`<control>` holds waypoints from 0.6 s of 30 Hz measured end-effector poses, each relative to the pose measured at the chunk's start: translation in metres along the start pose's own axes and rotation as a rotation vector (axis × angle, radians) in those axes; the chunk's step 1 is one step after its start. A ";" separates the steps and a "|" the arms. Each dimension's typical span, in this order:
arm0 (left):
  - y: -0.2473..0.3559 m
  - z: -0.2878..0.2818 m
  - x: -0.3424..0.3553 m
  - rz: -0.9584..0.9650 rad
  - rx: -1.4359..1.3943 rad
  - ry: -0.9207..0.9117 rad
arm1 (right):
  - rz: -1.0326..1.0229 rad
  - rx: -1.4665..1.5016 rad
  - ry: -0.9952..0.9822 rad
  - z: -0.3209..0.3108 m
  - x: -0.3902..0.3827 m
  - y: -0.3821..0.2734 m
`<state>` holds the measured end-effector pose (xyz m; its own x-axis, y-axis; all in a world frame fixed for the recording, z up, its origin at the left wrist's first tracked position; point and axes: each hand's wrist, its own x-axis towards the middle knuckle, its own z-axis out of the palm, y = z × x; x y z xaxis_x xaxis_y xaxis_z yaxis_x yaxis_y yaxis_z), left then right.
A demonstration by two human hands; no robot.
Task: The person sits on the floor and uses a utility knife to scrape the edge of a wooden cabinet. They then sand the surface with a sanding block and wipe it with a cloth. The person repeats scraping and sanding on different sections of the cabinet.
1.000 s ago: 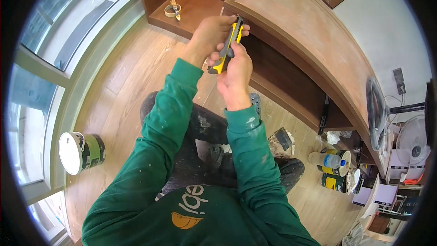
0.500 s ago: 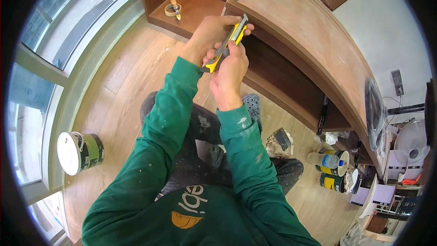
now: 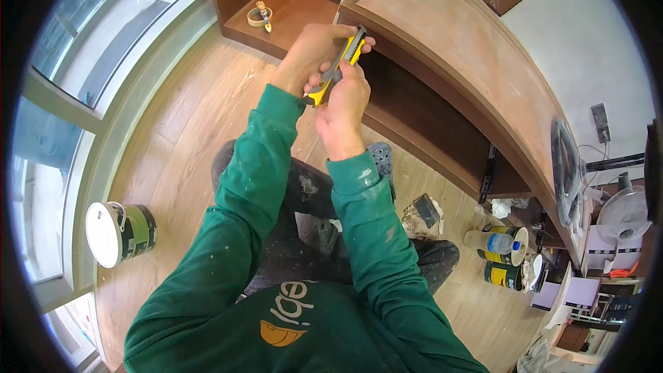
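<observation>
Evidently the utility knife (image 3: pixel 336 71) is already in hand — the fingers of the left hand (image 3: pixel 307 54) and right hand (image 3: pixel 347 100) both grip it — with no cut visible. It appears near the desk (image 3: pixel 442 14) edge; leftward, floor (image 3: pixel 173 114) stretches toward a bucket (image 3: pixel 103 235).

big left-side windows (image 3: pixel 50 139) are glowing bright | wood-look floor (image 3: pixel 162 159) is spreading underneath | chunky brown cabinet (image 3: pixel 449 34) is hogging upper right | white wall (image 3: pixel 580 34) is showing behind
</observation>
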<state>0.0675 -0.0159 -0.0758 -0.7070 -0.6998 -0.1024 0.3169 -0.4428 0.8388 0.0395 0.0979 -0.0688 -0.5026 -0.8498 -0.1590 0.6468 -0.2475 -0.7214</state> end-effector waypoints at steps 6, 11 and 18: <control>0.008 -0.003 0.000 0.045 0.016 0.012 | 0.002 -0.028 -0.030 0.004 0.012 0.004; 0.004 -0.013 0.001 0.048 -0.025 0.005 | 0.020 -0.054 -0.043 0.006 0.011 0.004; 0.003 0.000 -0.001 0.014 -0.009 -0.001 | -0.006 0.017 0.012 0.001 0.000 0.002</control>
<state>0.0690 -0.0169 -0.0734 -0.7032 -0.7053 -0.0895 0.3327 -0.4377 0.8353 0.0412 0.0973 -0.0695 -0.5137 -0.8423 -0.1629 0.6530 -0.2608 -0.7111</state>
